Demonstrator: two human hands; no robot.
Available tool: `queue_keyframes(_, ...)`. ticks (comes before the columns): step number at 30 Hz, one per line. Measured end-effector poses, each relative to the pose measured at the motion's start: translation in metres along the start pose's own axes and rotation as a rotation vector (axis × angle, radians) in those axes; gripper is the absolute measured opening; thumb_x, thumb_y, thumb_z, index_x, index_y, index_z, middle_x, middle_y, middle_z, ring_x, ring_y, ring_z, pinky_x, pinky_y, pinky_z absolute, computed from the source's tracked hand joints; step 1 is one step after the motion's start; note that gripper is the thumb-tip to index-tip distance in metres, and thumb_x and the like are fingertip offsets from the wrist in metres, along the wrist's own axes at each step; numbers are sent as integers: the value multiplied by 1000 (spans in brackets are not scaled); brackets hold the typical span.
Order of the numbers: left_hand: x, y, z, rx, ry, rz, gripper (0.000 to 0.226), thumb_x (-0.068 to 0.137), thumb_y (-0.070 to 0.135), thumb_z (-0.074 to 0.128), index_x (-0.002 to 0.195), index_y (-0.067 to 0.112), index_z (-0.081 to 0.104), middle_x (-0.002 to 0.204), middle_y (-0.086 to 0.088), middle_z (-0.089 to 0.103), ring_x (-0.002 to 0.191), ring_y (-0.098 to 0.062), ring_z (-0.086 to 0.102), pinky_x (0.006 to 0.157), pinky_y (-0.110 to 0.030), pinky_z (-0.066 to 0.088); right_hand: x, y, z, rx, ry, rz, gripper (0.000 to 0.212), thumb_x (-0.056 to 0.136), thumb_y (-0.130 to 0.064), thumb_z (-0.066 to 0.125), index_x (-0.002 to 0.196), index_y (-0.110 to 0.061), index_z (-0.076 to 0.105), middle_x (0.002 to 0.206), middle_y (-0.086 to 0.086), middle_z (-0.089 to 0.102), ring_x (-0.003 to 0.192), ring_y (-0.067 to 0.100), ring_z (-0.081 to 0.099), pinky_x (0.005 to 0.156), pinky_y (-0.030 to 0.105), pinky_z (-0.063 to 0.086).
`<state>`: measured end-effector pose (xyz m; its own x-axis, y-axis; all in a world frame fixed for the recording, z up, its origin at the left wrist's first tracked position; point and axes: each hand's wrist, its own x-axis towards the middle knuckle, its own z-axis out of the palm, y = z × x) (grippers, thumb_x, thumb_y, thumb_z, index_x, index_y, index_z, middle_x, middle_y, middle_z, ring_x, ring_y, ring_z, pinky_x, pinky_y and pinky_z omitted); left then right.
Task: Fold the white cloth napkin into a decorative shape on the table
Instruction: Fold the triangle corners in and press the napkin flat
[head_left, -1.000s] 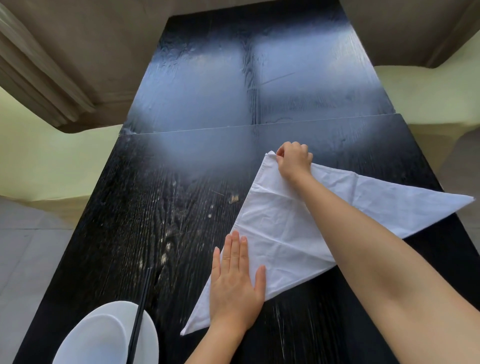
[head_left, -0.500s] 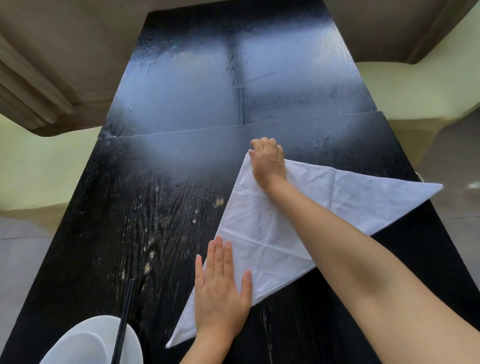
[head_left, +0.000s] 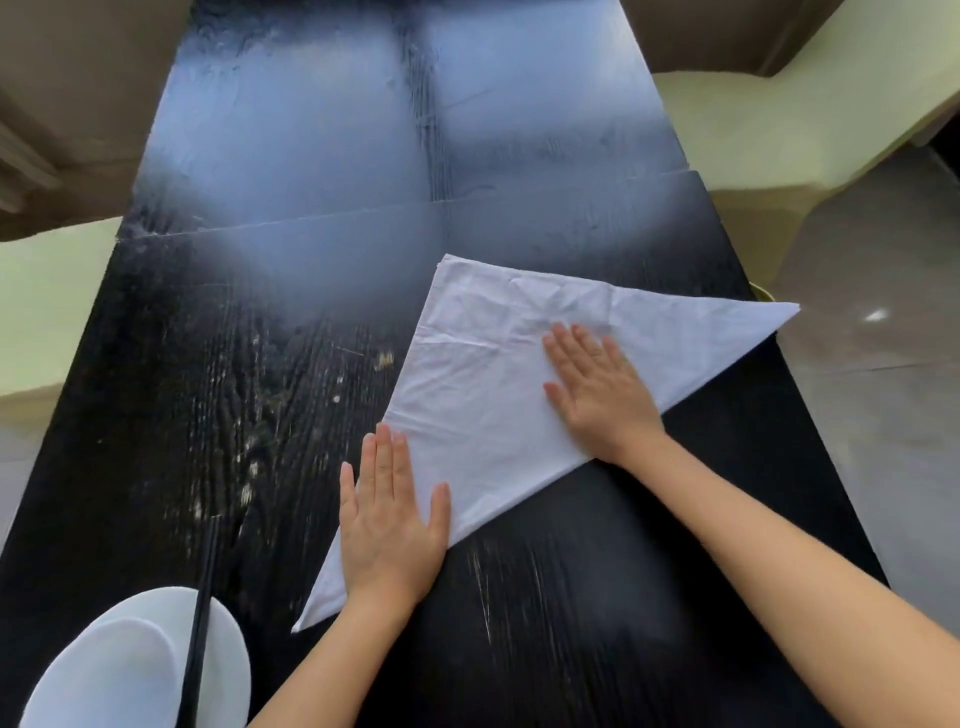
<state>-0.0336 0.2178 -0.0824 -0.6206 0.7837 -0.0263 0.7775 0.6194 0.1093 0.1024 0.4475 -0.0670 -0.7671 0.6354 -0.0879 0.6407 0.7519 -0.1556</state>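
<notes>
The white cloth napkin (head_left: 483, 395) lies flat on the black wooden table (head_left: 311, 260) as a triangle. One corner points far at the table's middle, one reaches past the right edge, one points near-left. My left hand (head_left: 389, 519) rests flat, fingers together, on the napkin's near-left part. My right hand (head_left: 597, 389) lies flat with fingers spread on the napkin's middle, close to its long near edge. Neither hand grips the cloth.
A white plate (head_left: 135, 665) with a smaller white dish on it sits at the near-left corner, with black chopsticks (head_left: 200, 623) laid across it. Pale yellow-green chairs (head_left: 779, 114) stand on both sides of the table. Grey floor lies to the right.
My right hand let go of the far corner, drew back toward me and now lies open on the napkin's middle. The left hand stays pressed on the near-left part.
</notes>
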Motion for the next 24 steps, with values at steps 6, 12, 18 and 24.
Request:
queue_keyframes(6,0,-1,-3,-29,-17,-17,76,88,58,11,148,10,6,157,-7,8,145,-17,7,117,-38,-4,3,62,-16,-20,-23,125,81,78,-55,-6,149,-17,6,158,1,2,145,13,-2,117,33,-6)
queue_keyframes(12,34,121,-24,-200,35,86,69,88,43,13,146,6,14,156,-12,13,145,-23,10,114,-38,-7,5,59,-11,-32,0,123,77,82,-52,-4,149,-16,6,158,1,3,145,14,-1,116,34,-6)
queue_keyframes(18,47,159,0,-151,-95,202,69,87,44,0,148,11,3,158,-6,-1,146,-19,-5,114,-39,-16,3,60,-8,-57,0,106,82,76,-51,-10,149,-17,4,158,-1,1,145,12,-2,116,34,-7)
queue_keyframes(24,4,67,-5,-118,-66,80,70,85,51,3,145,14,-3,156,0,-10,142,-12,-14,114,-34,-17,6,62,-12,-58,-9,92,81,77,-53,-10,149,-18,3,159,-1,-1,145,13,-3,117,35,-6)
